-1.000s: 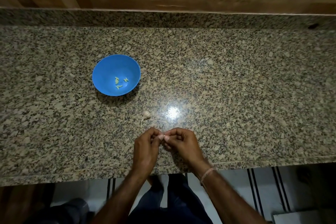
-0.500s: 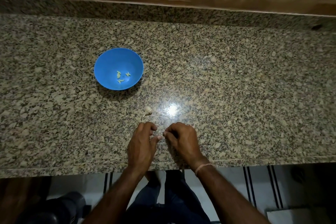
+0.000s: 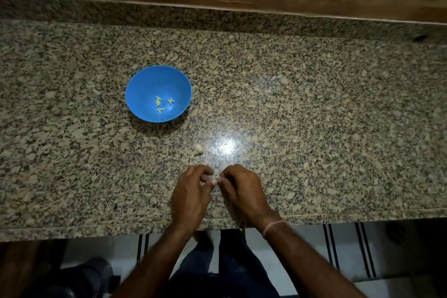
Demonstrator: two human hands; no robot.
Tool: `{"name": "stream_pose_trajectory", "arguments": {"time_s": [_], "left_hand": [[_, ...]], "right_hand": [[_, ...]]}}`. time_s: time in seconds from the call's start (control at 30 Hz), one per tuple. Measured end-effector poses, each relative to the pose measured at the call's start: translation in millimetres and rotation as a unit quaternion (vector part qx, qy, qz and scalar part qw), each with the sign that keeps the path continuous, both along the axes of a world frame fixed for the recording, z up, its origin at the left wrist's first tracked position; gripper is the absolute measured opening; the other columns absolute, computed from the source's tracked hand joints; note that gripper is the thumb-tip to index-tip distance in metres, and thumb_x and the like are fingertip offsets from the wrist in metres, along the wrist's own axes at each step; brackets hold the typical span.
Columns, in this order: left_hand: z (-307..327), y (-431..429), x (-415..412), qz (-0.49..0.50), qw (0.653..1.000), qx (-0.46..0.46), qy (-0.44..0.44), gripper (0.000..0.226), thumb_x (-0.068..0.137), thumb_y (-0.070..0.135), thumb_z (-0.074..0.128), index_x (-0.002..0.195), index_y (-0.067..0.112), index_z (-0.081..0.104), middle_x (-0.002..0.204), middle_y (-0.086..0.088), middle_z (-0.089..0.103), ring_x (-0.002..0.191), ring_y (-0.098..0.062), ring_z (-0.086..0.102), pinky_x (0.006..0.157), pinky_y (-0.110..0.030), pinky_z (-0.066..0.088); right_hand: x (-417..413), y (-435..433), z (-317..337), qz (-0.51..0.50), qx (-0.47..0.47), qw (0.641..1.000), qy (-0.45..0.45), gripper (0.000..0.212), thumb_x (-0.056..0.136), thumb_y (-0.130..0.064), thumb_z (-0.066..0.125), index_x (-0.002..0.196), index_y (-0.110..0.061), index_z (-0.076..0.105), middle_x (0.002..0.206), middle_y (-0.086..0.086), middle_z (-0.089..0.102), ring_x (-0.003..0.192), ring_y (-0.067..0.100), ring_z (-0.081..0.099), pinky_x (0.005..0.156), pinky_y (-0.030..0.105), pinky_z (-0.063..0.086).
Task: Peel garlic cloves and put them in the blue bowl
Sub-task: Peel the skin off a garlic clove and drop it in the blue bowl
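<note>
Grip status: left grip [image 3: 191, 192] and right grip [image 3: 243, 187] both pinching one garlic clove [image 3: 214, 181] between fingertips, low centre of frame, just above tabletop [image 3: 326, 128] near its front edge. To peel clean IMO: left holds firm, right nail lifts skin at tip, w/o crushing. Target blue bowl [image 3: 142, 84] sits upper left w/ few peeled cloves [image 3: 158, 102] inside; spare garlic [image 3: 198, 148] lies btw bowl and grips.

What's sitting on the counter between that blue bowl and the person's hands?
Head view: one small garlic piece with a thin stalk lies on the counter between the blue bowl and the left hand and right hand, nearer them. Otherwise bare granite.
</note>
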State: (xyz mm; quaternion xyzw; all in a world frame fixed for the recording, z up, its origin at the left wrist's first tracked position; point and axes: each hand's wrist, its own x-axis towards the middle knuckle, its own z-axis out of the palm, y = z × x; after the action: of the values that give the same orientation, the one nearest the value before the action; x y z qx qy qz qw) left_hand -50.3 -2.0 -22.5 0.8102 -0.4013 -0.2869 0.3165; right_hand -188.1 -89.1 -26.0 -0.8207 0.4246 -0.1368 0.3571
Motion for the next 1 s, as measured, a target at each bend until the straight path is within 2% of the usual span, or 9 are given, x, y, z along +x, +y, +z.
{"name": "stream_pose_trajectory", "arguments": {"time_s": [0.1,0.23,0.4,0.57,0.7,0.8,0.87,0.93,1.0], "left_hand": [[6,-4,2,0.029,0.994,-0.005,0.106,0.007,0.093,0.036,0.074,0.087,0.036,0.070,0.083,0.019,0.069,0.078,-0.001,0.065,0.063,-0.030,0.053],[9,-6,7,0.045,0.985,-0.007,0.168,0.010,0.094,0.031,0.072,0.085,0.030,0.073,0.080,0.011,0.074,0.077,-0.008,0.070,0.072,-0.041,0.060],[16,-13,8,0.054,0.983,-0.005,0.178,0.012,0.094,0.031,0.071,0.083,0.027,0.074,0.078,0.008,0.075,0.077,-0.012,0.072,0.073,-0.042,0.060],[21,-16,13,0.098,0.931,0.030,0.349,0.020,0.096,0.020,0.073,0.080,0.009,0.077,0.073,-0.009,0.074,0.065,-0.024,0.066,0.063,-0.032,0.053],[24,-17,14,0.139,0.883,0.133,0.427,0.025,0.097,0.023,0.072,0.088,0.000,0.074,0.061,-0.003,0.061,0.046,-0.010,0.042,0.043,-0.021,0.029],[25,-14,13,0.113,0.924,0.089,0.355,0.021,0.097,0.018,0.071,0.078,0.009,0.072,0.064,-0.002,0.067,0.048,-0.012,0.054,0.047,-0.026,0.042],[23,-12,11,0.055,0.980,0.048,0.186,0.017,0.094,0.018,0.072,0.077,0.017,0.071,0.070,0.002,0.071,0.064,-0.014,0.066,0.060,-0.031,0.053],[22,-11,9,0.027,0.997,0.032,0.067,0.014,0.092,0.020,0.073,0.078,0.021,0.070,0.071,0.006,0.070,0.070,-0.010,0.066,0.061,-0.028,0.052],[25,-13,10,0.038,0.993,0.049,0.103,0.016,0.092,0.021,0.073,0.077,0.019,0.071,0.068,0.006,0.069,0.063,-0.011,0.065,0.058,-0.026,0.048]], "right_hand": [[-1,1,8,-0.080,0.158,0.980,-0.091,0.012,0.094,-0.027,0.077,0.087,-0.018,0.075,0.078,-0.008,0.073,0.074,0.007,0.070,0.066,0.024,0.056],[5,8,22,-0.156,0.303,0.921,-0.189,0.005,0.094,-0.010,0.076,0.096,-0.008,0.079,0.087,0.005,0.079,0.085,0.018,0.076,0.080,0.038,0.064],[5,4,31,-0.215,0.449,0.834,-0.237,0.020,0.096,-0.010,0.073,0.099,0.010,0.072,0.079,0.020,0.072,0.071,0.026,0.068,0.083,0.055,0.060],[1,0,37,-0.141,0.304,0.925,-0.180,0.012,0.092,-0.017,0.079,0.088,-0.006,0.077,0.077,0.006,0.077,0.071,0.018,0.073,0.070,0.033,0.063],[0,-1,25,-0.085,0.162,0.976,-0.121,0.009,0.090,-0.019,0.080,0.082,-0.018,0.078,0.072,-0.008,0.075,0.067,0.010,0.071,0.063,0.025,0.057],[4,-2,28,-0.115,0.220,0.964,-0.098,0.012,0.091,-0.013,0.078,0.079,-0.009,0.076,0.071,-0.002,0.075,0.061,0.009,0.068,0.059,0.021,0.054],[10,-3,35,-0.195,0.435,0.867,-0.145,0.016,0.093,-0.004,0.073,0.078,0.001,0.071,0.068,0.011,0.072,0.054,0.014,0.065,0.055,0.024,0.056],[13,-4,39,-0.240,0.553,0.781,-0.166,0.016,0.095,-0.001,0.070,0.080,0.004,0.070,0.069,0.014,0.069,0.051,0.014,0.064,0.054,0.023,0.057],[13,-2,35,-0.225,0.493,0.826,-0.154,0.016,0.094,-0.005,0.072,0.080,0.002,0.070,0.070,0.014,0.071,0.055,0.017,0.065,0.059,0.030,0.058]]}}
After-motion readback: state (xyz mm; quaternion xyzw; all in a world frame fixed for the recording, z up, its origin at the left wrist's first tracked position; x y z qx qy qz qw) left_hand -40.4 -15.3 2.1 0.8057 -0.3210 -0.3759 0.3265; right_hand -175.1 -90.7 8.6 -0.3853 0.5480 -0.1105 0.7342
